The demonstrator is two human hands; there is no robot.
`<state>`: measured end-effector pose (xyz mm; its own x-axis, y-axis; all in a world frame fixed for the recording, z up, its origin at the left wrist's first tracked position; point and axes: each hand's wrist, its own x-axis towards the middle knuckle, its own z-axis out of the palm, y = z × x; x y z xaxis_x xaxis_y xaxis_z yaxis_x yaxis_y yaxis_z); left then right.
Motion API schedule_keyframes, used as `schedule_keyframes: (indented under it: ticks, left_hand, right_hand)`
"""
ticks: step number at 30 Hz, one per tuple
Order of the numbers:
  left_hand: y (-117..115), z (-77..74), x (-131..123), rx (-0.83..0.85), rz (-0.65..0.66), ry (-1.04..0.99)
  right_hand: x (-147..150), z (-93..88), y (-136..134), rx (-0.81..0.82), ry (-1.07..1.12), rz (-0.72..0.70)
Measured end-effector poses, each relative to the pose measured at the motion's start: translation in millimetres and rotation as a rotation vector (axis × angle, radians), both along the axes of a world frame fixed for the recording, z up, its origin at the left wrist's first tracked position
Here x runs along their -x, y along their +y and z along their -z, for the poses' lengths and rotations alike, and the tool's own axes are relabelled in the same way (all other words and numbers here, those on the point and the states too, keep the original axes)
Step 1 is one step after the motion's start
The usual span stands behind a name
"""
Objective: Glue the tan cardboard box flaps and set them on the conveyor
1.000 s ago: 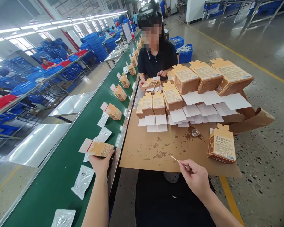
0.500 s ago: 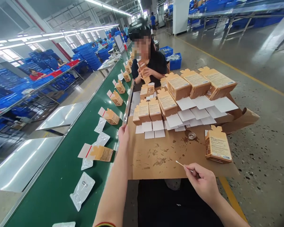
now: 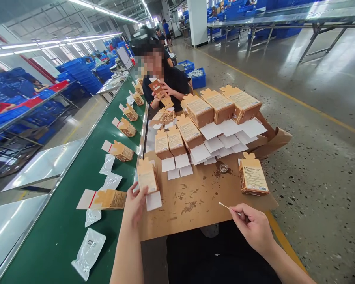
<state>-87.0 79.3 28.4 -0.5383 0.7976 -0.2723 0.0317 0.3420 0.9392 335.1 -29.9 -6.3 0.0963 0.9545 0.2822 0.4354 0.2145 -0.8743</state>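
Observation:
My left hand [image 3: 137, 201] grips a small brown-and-tan carton [image 3: 147, 175] by its lower part, with a white flap hanging from its near end. It is held over the left edge of the cardboard sheet [image 3: 177, 221]. Between thumb and fingers, my right hand [image 3: 250, 223] pinches a cotton swab [image 3: 224, 205], its white tip pointing left above the cardboard. Farther back on the sheet is a small clear round dish [image 3: 223, 168] amid wet spots. A single carton [image 3: 253, 175] stands at the right. Rows of cartons [image 3: 199, 110] with white flaps are stacked at the back.
Along my left runs a green conveyor belt [image 3: 56, 221] carrying cartons [image 3: 109, 199] and silvery pouches [image 3: 88, 252]. Across the cardboard sits a co-worker [image 3: 176, 85] holding an opened carton [image 3: 161, 92]. Blue bins [image 3: 198, 79] stand on the floor behind.
My left hand has taken a carton from the near left of the stack and drawn it toward me. My right hand keeps the swab in nearly the same place. The view has shifted right.

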Motion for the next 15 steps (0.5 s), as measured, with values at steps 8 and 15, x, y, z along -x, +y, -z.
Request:
schedule_keyframes:
  ticks: [8, 15]
  left_hand:
    - [-71.9, 44.5, -94.8, -0.099, 0.112, -0.313]
    - [-66.4, 42.7, -90.6, -0.1, 0.187, -0.241]
  right_hand:
    - [59.9, 22.1, 10.0, -0.217, -0.281, -0.237]
    - [97.6, 52.0, 14.6, -0.307, -0.498, -0.313]
